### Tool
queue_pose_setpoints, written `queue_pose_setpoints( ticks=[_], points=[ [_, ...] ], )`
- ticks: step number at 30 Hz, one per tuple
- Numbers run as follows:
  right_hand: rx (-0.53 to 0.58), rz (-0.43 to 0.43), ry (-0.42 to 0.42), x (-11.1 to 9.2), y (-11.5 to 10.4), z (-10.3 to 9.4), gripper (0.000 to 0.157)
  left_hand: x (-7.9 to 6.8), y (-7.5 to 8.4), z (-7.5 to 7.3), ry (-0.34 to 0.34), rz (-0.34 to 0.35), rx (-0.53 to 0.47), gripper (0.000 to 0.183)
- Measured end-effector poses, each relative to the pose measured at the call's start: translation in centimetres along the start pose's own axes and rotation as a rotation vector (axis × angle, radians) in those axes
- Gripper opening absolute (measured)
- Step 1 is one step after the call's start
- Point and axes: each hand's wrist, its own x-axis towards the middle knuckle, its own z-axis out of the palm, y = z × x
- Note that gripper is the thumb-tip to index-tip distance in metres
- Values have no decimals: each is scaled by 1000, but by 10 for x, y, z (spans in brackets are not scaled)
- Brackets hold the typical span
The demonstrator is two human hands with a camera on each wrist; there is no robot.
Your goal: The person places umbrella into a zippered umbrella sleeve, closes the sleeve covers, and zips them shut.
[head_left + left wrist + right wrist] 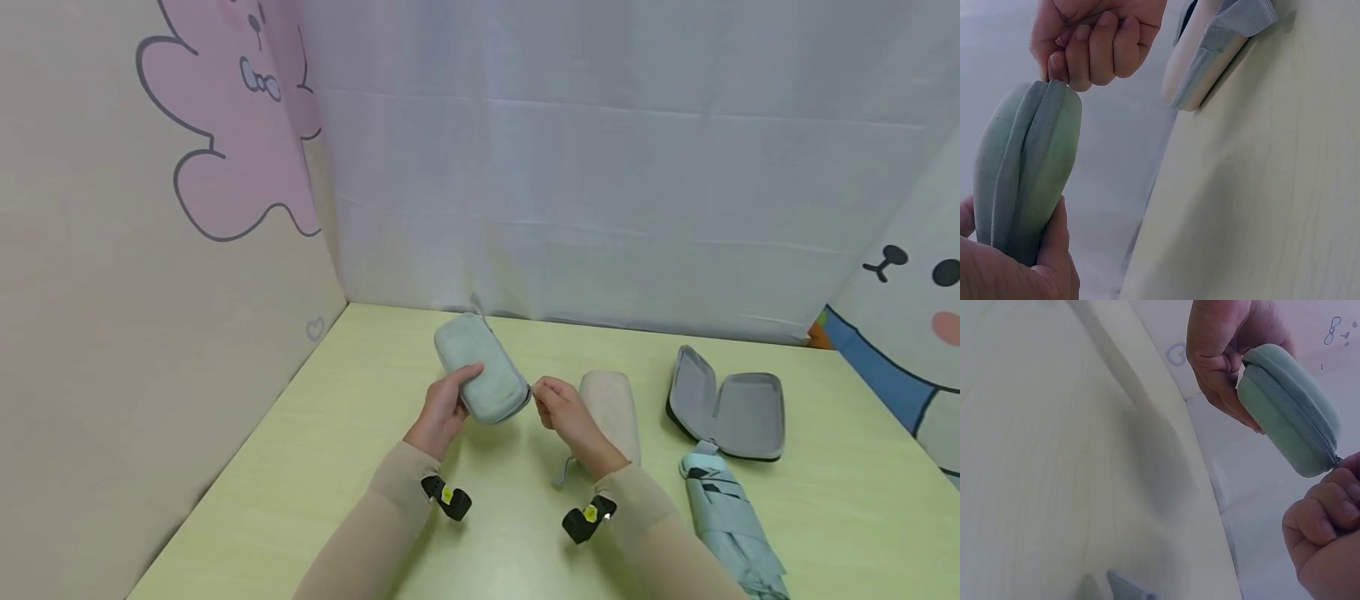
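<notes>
Tabletop [300,467], pale yellow-green w/ faint grain, is filling the lower part of the head view; white curtain [600,183] is hanging behind its far edge. Pink cartoon bear [247,150] is showing on the L wall [150,333] & a white cartoon figure [915,308] is showing at far R. Pale-green zip case [491,383] is being held up off the tabletop, approx. centre. L hand [441,410] is gripping its L side, thumb lying on the upper face. R hand [568,418] is pinching the small zip pull [1338,460] at the case's near R corner, other fingers curled; can't tell how far the zip is open. Cream case [613,417] is lying on the tabletop just R of R hand, partly behind the forearm. Further R, an open grey case [750,408] is sitting w/ one half tilted up; folded teal umbrella [731,521] is lying just nearer.
</notes>
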Motion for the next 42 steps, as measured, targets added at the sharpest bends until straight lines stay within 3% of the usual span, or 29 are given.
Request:
queue_pose_setpoints(
  ticks=[16,32,38,42],
  points=[
    [18,-10,3,-3,6,9,32,1,-3,5,156,35,-121,59],
    [0,-46,24,-5,4,20,31,-2,1,15,243,85,-233,57],
    [31,-31,58,-6,10,25,31,-1,1,17,233,69,-281,56],
    [32,-35,105,-4,7,21,29,-1,-1,17,158,54,-310,55]
  ],
)
